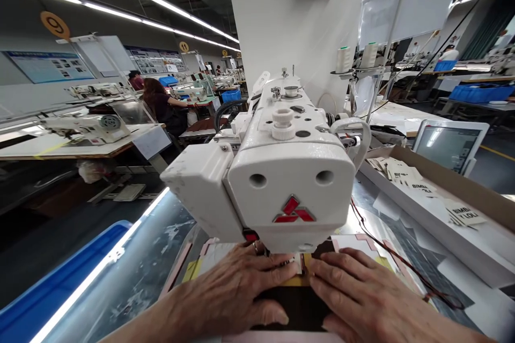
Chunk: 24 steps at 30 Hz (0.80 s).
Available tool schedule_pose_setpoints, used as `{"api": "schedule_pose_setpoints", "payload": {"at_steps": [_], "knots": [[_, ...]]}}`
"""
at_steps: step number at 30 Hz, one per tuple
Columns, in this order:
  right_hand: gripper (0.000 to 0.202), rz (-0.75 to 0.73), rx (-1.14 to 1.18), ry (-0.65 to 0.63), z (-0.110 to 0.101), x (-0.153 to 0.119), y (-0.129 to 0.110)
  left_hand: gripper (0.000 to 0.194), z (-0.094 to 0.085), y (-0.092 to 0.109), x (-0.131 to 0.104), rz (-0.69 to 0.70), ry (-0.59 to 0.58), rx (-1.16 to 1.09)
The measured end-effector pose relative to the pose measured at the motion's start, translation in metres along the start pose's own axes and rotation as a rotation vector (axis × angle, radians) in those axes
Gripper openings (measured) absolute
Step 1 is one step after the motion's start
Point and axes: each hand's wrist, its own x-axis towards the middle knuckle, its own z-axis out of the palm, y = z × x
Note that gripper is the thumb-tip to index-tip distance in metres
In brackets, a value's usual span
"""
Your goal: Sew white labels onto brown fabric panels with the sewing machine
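A white sewing machine head [289, 187] with a red three-part emblem stands over the work area. Beneath it lies dark brown material [293, 303] with a yellow strip across it and a small cream label [296, 263] with dark lettering. My left hand [237, 284] rests flat at the left, its fingertips on the label and the thumb apart on the brown piece. My right hand [358, 292] lies with fingers stretched out on the right side of the material, fingertips beside the label. The machine head hides the needle area.
An open box [434, 225] of printed labels is on the right, near a tablet screen [450, 142]. Reddish-brown cords [386, 249] hang beside the machine. A blue bin [76, 278] is at the lower left. Thread cones [343, 60] stand behind, and a person [159, 104] sits further back.
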Motion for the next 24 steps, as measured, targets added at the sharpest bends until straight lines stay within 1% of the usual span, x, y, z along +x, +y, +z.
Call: {"api": "schedule_pose_setpoints", "payload": {"at_steps": [4,7,10,15,19,22,24], "knots": [[0.033,0.061,-0.043,0.043,-0.013,-0.025,0.003,0.072,0.001,0.0,0.0,-0.021,0.009,0.024],[0.032,0.069,-0.046,0.049,-0.012,-0.038,0.005,0.075,0.002,0.0,0.0,-0.022,-0.004,0.03],[0.037,0.111,-0.027,0.084,-0.006,-0.04,0.004,0.076,0.001,0.002,0.001,-0.022,-0.035,0.044],[0.039,0.165,0.012,0.087,0.003,-0.04,-0.001,0.074,0.0,0.004,0.003,-0.047,-0.07,0.06],[0.039,0.177,0.004,0.091,0.004,-0.042,-0.002,0.074,0.0,0.005,0.002,-0.019,-0.029,0.045],[0.038,0.161,0.002,0.076,0.005,-0.041,-0.002,0.075,0.003,0.004,-0.001,0.004,0.0,0.026],[0.038,0.159,0.001,0.089,0.006,-0.041,-0.001,0.075,0.006,0.003,-0.002,0.016,0.011,0.021]]}}
